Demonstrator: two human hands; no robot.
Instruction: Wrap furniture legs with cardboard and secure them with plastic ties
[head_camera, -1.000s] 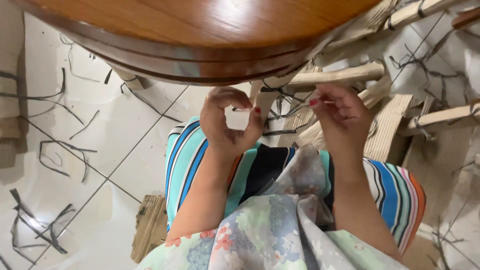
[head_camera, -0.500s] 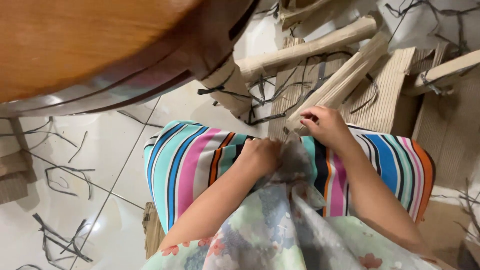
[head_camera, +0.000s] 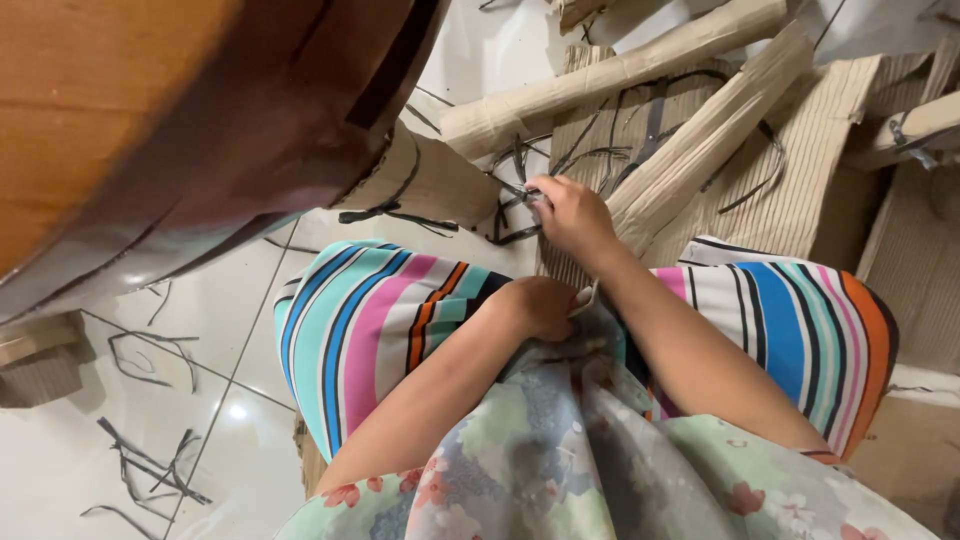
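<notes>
My right hand reaches forward past my knees, its fingers pinched on a thin black strip from a tangle lying beside a rolled cardboard tube. My left hand rests curled on my lap, knuckles up, against the striped skirt and the edge of my floral top. I cannot see anything inside that fist.
A round wooden table hangs over the upper left. More cardboard tubes and corrugated sheets lie ahead and to the right. Loose black strips are scattered on the white tiled floor at left.
The view has tilted so the table slid to the upper left. My left hand dropped from in front of me onto my lap. My right hand moved forward to the black strips.
</notes>
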